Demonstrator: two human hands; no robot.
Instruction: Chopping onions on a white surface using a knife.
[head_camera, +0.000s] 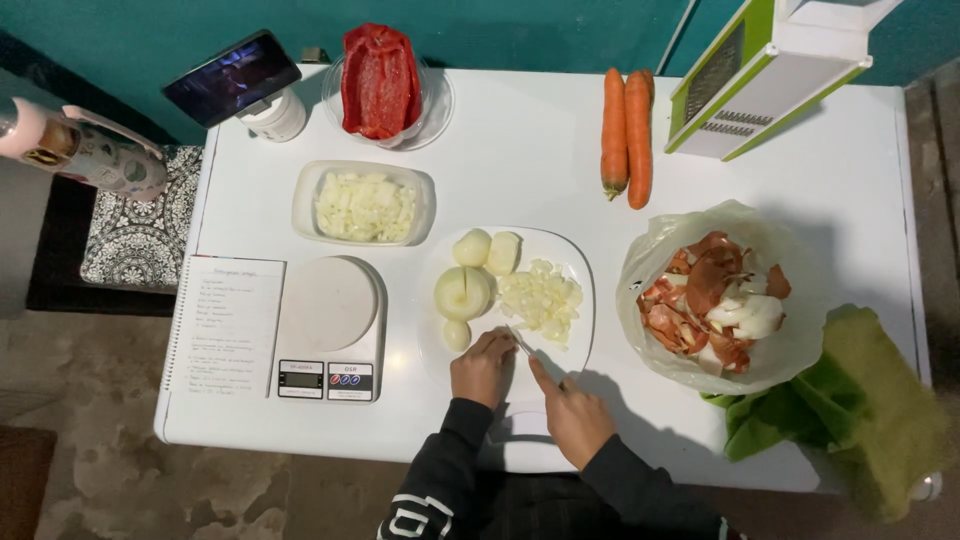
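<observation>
White table (860, 180) against teal wall (520, 25); mottled brown floor (80, 420); patterned mat (140, 240) left.
</observation>
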